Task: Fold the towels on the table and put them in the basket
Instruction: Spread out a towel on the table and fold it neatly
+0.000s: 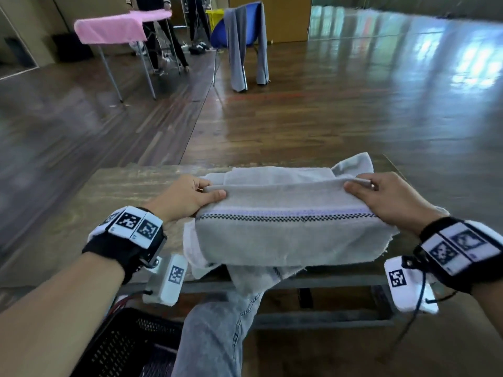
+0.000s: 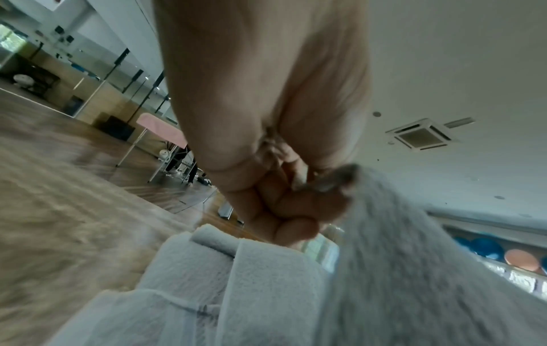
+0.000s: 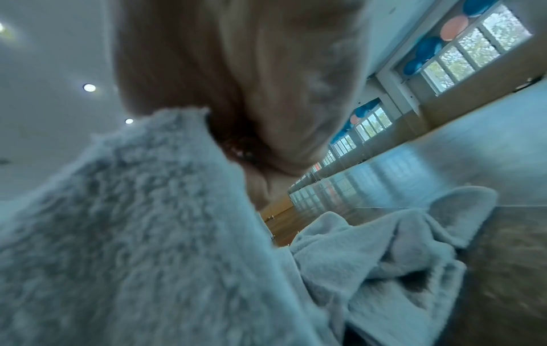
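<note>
A grey towel (image 1: 285, 235) with a purple and black checked stripe hangs raised over the near edge of the wooden table (image 1: 130, 191). My left hand (image 1: 190, 194) pinches its upper left edge, thumb on top. My right hand (image 1: 381, 194) pinches the upper right edge. More grey towel (image 1: 275, 174) lies crumpled on the table behind it. The left wrist view shows curled fingers (image 2: 296, 210) gripping the towel (image 2: 399, 269). In the right wrist view the towel (image 3: 133, 234) covers most of the hand. A black mesh basket (image 1: 122, 346) sits on the floor at lower left.
My knee in blue jeans (image 1: 215, 330) is raised under the table's front edge. Across the wooden floor stand a pink-covered table (image 1: 114, 28) and a blue chair (image 1: 217, 31) draped with grey cloth. A person's legs (image 1: 160, 42) are behind the pink table.
</note>
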The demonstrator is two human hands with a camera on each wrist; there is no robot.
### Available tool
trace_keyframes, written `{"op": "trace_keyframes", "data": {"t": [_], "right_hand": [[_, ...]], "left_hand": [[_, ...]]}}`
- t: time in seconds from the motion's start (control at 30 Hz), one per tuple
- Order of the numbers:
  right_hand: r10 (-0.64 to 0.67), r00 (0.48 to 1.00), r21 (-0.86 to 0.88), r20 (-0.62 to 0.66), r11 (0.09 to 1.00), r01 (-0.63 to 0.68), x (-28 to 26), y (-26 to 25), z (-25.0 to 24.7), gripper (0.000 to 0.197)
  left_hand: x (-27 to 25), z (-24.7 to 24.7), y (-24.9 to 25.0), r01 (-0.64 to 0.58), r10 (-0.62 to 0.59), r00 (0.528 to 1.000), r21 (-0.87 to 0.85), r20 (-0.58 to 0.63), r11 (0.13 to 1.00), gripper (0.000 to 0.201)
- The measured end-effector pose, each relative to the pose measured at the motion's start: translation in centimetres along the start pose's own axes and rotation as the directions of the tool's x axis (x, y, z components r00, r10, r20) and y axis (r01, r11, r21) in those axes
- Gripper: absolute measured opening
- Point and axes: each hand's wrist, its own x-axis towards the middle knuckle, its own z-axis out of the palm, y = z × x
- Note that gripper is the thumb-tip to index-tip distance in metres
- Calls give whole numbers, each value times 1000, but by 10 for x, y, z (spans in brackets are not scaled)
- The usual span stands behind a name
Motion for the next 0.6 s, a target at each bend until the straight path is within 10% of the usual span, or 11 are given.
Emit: {"op": "trace_keyframes", "data": {"t": [0.37, 0.6], "right_hand": [[46, 994, -377, -96, 923, -79, 187, 38, 35, 35], [144, 987, -520, 70, 850, -87, 220, 78, 67, 21]], "left_hand": [[191, 13, -13, 0, 44, 947, 137, -318, 991, 31], [227, 49, -28, 39, -33, 999, 395, -22, 918, 37]]}}
